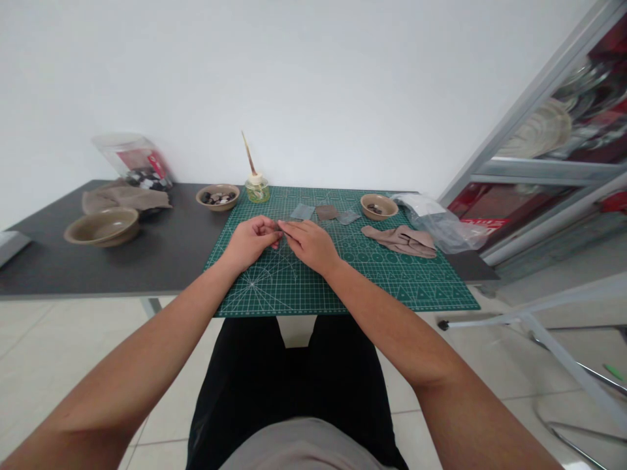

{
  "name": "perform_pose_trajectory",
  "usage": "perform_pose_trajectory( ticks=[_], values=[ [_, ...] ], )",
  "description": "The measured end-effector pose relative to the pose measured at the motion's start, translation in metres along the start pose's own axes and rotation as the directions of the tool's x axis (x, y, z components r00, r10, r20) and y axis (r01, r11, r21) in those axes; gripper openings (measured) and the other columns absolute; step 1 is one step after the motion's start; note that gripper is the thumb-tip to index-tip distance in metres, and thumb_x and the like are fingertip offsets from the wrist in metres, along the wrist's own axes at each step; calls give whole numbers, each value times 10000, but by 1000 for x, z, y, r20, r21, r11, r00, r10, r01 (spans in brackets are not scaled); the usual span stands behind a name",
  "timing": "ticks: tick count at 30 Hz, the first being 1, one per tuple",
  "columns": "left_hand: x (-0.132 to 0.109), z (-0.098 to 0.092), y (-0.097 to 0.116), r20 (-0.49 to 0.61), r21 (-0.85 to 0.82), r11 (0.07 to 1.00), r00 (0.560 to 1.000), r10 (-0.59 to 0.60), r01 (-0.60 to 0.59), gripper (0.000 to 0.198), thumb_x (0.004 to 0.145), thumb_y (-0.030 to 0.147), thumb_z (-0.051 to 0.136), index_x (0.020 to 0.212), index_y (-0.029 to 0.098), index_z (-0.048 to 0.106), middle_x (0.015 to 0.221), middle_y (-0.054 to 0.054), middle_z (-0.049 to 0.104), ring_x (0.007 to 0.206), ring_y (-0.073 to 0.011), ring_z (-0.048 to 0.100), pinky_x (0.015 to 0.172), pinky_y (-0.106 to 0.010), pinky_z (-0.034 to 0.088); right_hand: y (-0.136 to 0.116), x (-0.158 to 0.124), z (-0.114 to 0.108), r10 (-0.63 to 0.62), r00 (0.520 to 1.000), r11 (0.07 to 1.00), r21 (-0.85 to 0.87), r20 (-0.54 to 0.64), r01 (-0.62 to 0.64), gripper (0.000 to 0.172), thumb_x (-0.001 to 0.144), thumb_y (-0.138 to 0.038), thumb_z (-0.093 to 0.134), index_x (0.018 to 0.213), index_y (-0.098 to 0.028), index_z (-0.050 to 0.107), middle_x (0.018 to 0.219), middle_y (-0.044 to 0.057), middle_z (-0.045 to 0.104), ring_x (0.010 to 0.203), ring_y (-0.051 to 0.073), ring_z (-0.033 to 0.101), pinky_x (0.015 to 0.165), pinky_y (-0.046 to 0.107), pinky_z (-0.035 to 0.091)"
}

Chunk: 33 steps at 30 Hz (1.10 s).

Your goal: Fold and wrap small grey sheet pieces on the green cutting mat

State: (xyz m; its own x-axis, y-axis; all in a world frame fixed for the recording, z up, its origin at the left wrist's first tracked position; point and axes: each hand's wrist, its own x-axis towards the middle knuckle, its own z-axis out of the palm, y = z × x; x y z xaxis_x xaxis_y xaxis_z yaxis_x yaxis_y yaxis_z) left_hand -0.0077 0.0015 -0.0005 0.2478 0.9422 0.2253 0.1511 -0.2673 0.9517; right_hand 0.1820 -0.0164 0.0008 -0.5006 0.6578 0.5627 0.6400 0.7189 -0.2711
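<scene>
Over the green cutting mat (337, 294) my two hands meet at the fingertips. My left hand (252, 243) is closed, its thumb and curled fingers pinched together. My right hand (311, 245) is closed too, with its fingers pressed together against the left fingertips. A tiny dark bit shows between them, too small and covered to name. Just beyond the hands lie a pale blue-grey square (303, 211), a brown square (326, 212) and another blue-grey square (348, 217). Small dark pieces lie in a brown bowl (379, 215) behind and to the right.
A glass jar (257, 190) with a brush stands at the back, beside a bowl (200, 198) of dark and light stones. Leftward are a larger bowl (102, 236), a brown cloth (110, 196) and a clear container (120, 145). A crumpled cloth (399, 239) and plastic bag (441, 225) lie right.
</scene>
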Motion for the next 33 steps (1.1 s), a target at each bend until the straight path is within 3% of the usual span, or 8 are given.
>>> perform_pose_trajectory(
  ticks=[7,13,23,33],
  values=[
    [-3,-2,3,-60,209,977,997,48,-35,61,736,226,655,752,186,613,635,14,673,595,-129,611,607,-245,462,-7,0,-2,-37,996,992,-118,79,47,463,965,-168,444,1423,-195,511,1457,48,526,1113,212,571,1026,386,437],
    [-3,2,5,-94,75,997,995,32,-25,152,719,295,713,749,189,607,638,13,662,598,-137,619,609,-257,474,-10,0,-4,38,997,991,-134,71,-28,468,958,-168,450,1422,-199,513,1410,51,575,1119,232,576,996,406,445],
    [-3,3,9,-116,154,987,991,65,-47,100,720,245,671,761,187,600,586,41,617,537,-117,582,564,-239,452,-11,-1,-3,14,997,989,-151,72,-3,481,956,-155,439,1430,-204,503,1450,39,533,1110,225,586,1002,400,459],
    [-5,2,10,-109,173,985,994,8,11,76,729,237,678,721,177,632,615,8,685,593,-147,652,602,-252,489,-12,-1,-3,15,997,990,-144,73,-4,454,956,-164,456,1398,-223,540,1455,28,524,1123,211,601,1005,381,485]
  ],
)
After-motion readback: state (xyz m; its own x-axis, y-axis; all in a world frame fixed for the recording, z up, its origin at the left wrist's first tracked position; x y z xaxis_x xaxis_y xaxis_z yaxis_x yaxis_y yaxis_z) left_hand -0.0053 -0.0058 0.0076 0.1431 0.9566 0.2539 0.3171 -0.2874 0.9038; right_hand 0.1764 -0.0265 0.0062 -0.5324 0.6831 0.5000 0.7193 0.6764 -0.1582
